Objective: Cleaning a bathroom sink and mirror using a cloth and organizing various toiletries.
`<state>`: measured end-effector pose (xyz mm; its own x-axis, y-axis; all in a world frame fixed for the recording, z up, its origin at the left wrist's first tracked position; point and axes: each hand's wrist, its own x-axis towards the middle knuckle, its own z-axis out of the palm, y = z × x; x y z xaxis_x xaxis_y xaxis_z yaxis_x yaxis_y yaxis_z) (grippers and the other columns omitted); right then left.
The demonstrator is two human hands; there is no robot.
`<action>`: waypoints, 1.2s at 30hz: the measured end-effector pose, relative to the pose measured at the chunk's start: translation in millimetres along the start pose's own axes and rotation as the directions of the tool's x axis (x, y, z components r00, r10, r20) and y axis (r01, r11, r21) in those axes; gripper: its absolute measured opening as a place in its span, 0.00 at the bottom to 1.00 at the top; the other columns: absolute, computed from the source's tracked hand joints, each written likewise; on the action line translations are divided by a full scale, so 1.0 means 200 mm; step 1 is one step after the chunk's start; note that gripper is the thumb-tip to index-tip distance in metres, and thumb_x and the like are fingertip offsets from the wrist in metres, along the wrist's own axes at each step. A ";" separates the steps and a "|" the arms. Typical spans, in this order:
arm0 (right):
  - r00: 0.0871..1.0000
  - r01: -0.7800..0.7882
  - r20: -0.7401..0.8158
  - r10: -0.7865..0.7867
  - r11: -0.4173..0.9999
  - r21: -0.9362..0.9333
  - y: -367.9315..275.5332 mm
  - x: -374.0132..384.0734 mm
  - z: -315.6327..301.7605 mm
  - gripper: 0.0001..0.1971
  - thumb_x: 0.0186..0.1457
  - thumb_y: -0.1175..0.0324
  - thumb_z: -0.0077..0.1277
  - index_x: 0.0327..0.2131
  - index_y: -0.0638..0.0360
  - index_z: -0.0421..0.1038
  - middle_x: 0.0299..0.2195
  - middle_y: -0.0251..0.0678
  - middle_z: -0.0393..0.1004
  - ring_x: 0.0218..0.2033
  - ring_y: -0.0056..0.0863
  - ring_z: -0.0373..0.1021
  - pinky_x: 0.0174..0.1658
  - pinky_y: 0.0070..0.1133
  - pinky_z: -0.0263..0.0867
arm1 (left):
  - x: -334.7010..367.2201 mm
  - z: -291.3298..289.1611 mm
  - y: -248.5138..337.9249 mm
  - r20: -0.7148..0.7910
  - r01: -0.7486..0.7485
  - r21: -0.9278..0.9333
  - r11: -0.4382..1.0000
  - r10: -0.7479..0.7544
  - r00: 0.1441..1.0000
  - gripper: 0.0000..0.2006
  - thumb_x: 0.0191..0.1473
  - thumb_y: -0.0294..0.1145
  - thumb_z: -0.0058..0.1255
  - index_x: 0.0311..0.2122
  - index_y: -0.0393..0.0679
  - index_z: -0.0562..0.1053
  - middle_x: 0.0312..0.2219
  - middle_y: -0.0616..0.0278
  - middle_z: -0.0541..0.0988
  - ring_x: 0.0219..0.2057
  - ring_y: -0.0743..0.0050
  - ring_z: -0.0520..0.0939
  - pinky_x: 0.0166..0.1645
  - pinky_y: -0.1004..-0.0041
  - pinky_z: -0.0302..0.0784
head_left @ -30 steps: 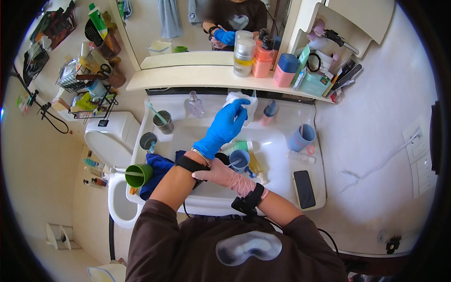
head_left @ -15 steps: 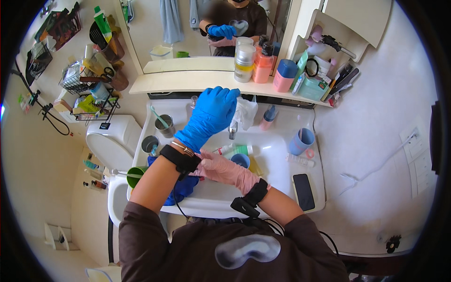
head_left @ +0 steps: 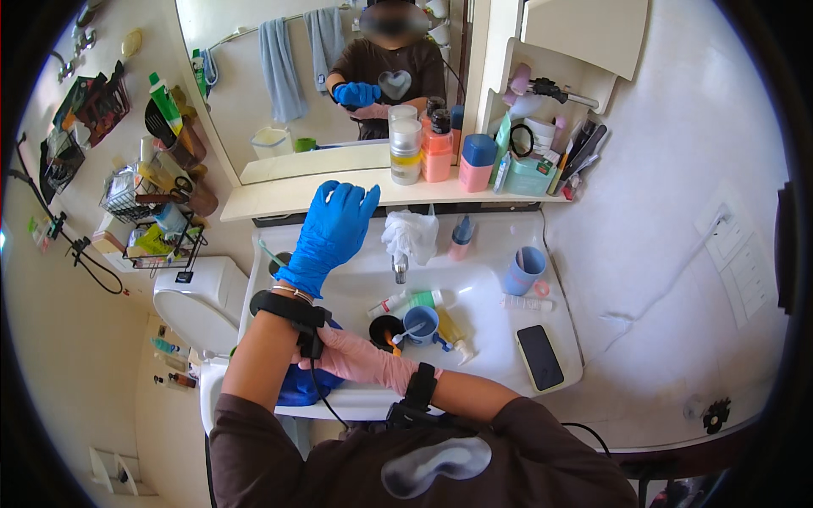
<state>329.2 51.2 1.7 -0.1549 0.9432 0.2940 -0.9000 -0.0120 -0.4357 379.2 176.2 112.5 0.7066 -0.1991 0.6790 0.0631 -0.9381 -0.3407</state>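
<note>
My left hand [head_left: 329, 230], in a blue glove, is raised over the left side of the sink [head_left: 474, 300] with its fingers apart and nothing in it. A black wrist strap [head_left: 286, 305] with a small box on it wraps that wrist, above a thin bracelet. In a pink glove, my right hand [head_left: 360, 357] reaches across and closes round the strap's box; its fingertips are partly hidden. Just beyond it in the basin lie a black cup [head_left: 386, 328], a blue cup [head_left: 420, 322] with a toothbrush, tubes [head_left: 406, 302] and a yellowish pump bottle [head_left: 453, 332].
A white crumpled cloth [head_left: 411, 235] covers the faucet. On the sink's right rim are a blue cup [head_left: 525, 269], a tube [head_left: 529, 303] and a phone [head_left: 539, 357]. Bottles [head_left: 406, 152] line the shelf under the mirror. A blue cloth [head_left: 309, 388] hangs at the front edge.
My left hand has spread its fingers. Both arms have shifted a little left and the head view has moved, showing more of the basin. My right hand stays at the left wrist.
</note>
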 end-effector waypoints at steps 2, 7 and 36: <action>0.999 -0.041 -0.024 0.045 0.990 0.137 0.05 0.01 -0.01 0.22 0.56 0.54 0.37 0.48 0.58 0.58 0.43 0.35 0.67 0.46 0.25 0.64 0.47 0.24 0.61 | 0.01 0.00 -0.03 0.157 -0.064 0.083 0.994 0.051 0.986 0.15 0.46 0.27 0.44 0.42 0.42 0.68 0.30 0.60 0.73 0.37 0.68 0.73 0.48 0.68 0.62; 0.994 0.067 -0.092 -0.057 0.992 0.109 0.02 0.02 0.04 0.20 0.57 0.55 0.38 0.48 0.56 0.59 0.43 0.31 0.67 0.46 0.23 0.63 0.50 0.29 0.59 | 0.13 -0.01 -0.03 0.406 0.341 -0.908 -0.242 -0.705 0.581 0.18 0.51 0.36 0.46 0.46 0.40 0.65 0.37 0.62 0.73 0.41 0.75 0.71 0.44 0.74 0.63; 0.530 -0.801 -0.096 -0.843 -0.459 -0.384 -1.56 0.19 0.06 0.38 0.42 0.73 0.51 0.57 0.42 0.45 0.40 0.53 0.57 0.37 0.50 0.66 0.42 0.34 0.65 | 0.44 0.71 -0.01 0.119 0.442 -0.697 0.565 -0.517 0.848 0.44 0.37 0.31 0.59 0.57 0.52 0.45 0.50 0.38 0.58 0.40 0.36 0.71 0.38 0.56 0.72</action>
<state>599.2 87.1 158.7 0.7156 0.5414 0.4413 0.6940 -0.6224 -0.3618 541.2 201.4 81.2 0.6503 0.3496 0.6744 -0.1430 -0.8156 0.5607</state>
